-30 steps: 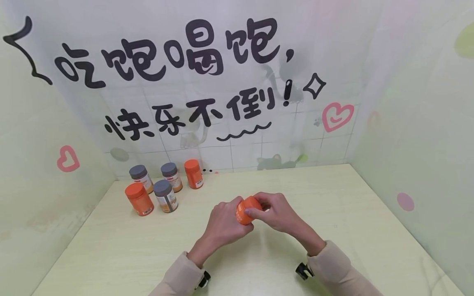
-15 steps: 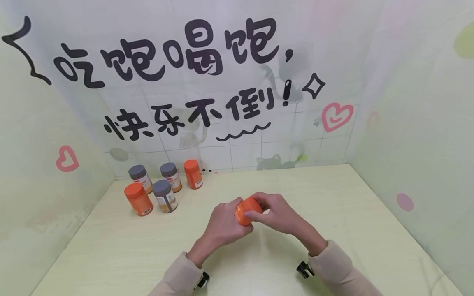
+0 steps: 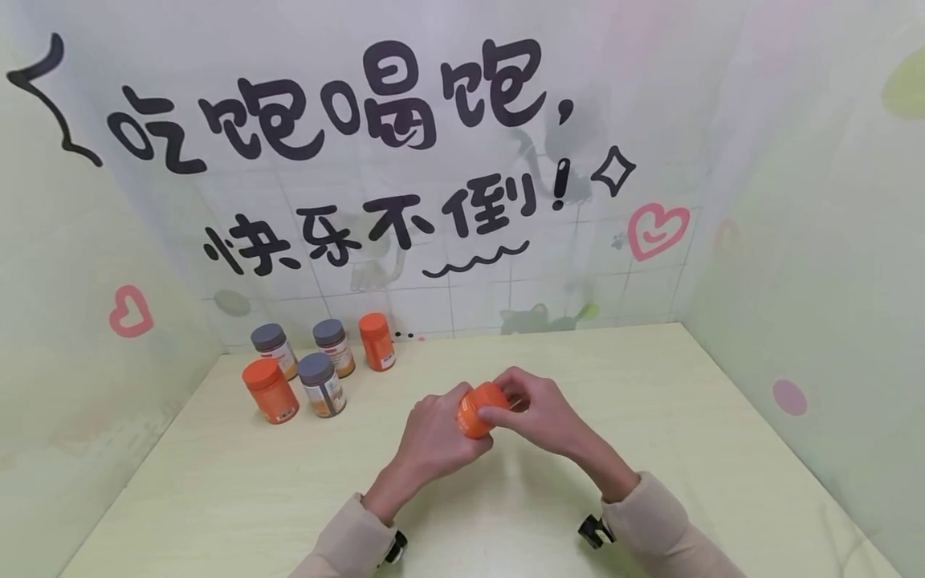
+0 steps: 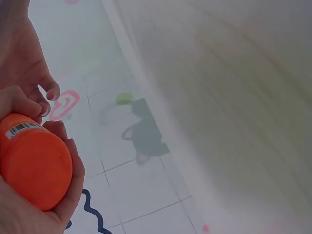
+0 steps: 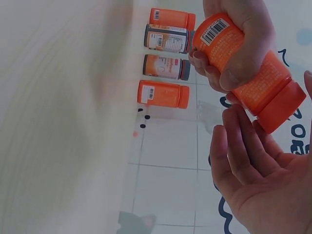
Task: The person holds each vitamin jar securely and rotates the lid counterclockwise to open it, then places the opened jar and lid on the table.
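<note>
My left hand (image 3: 437,433) grips the body of an orange plastic supplement bottle (image 3: 472,416) and holds it tilted above the table, its lid end toward the right. The lid (image 5: 281,108) is on the bottle. My right hand (image 3: 545,409) is at that end, its thumb against one side of the lid and a finger at the other. In the right wrist view its remaining fingers extend loosely beside the lid. A barcode (image 4: 24,127) shows near the bottle's base in the left wrist view, where the fingers of my left hand wrap around the side.
Upright at the back left of the pale table (image 3: 614,377) stand two more orange bottles (image 3: 270,393) and several bottles with grey lids (image 3: 323,389). Printed backdrop walls (image 3: 477,297) enclose the table at the back and both sides.
The fingers of my right hand have shifted at the lid, and its index knuckle sits slightly higher. My left hand and the bottle stay nearly in place.
</note>
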Available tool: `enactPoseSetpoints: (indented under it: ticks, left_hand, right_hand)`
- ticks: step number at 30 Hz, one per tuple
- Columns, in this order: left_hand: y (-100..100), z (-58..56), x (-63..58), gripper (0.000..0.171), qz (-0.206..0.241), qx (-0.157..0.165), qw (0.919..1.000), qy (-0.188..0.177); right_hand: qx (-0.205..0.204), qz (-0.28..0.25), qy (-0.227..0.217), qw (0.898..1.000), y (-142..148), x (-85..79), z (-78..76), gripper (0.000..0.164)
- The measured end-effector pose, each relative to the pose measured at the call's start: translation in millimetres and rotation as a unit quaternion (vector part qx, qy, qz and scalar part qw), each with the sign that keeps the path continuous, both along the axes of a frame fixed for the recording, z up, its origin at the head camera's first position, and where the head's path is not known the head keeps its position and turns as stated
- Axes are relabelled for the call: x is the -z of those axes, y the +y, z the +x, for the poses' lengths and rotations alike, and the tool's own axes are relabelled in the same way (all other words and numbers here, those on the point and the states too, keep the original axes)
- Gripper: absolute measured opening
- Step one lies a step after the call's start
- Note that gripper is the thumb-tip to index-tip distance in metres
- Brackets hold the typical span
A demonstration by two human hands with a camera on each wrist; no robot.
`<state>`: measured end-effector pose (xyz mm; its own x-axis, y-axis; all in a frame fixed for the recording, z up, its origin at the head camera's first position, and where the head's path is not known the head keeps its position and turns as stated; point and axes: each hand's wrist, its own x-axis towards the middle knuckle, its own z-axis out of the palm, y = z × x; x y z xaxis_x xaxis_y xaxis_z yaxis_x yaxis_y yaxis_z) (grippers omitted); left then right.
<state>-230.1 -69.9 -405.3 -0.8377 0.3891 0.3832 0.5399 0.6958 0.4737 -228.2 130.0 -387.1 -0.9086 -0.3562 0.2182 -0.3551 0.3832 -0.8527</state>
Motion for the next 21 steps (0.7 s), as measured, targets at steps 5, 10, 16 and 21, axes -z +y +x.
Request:
enactPoseSetpoints:
  ticks: [5, 10, 16, 21]
  left_hand:
    - [1.3, -0.5, -0.7, 0.028, -0.007, -0.005, 1.0000, -0.001]
    - [-0.1, 1.2, 0.1, 0.028, -0.006, -0.005, 0.9999, -0.010]
    - [0.1, 1.3, 1.5, 0.028, 0.001, 0.003, 0.9998, -0.022]
    - [-0.2, 0.1, 1.2, 0.028, 0.002, 0.000, 0.9996, -0.026]
  right_hand:
    - [0.035, -0.001, 0.001, 0.999, -0.5, 1.8, 0.0, 0.030]
    - [0.047, -0.002, 0.002, 0.999, -3.6, 4.2, 0.6, 0.030]
    - [0.043, -0.006, 0.006, 0.999, -3.2, 2.9, 2.3, 0.029]
    - [0.028, -0.001, 0.028, 0.999, -2.0, 0.4, 1.5, 0.030]
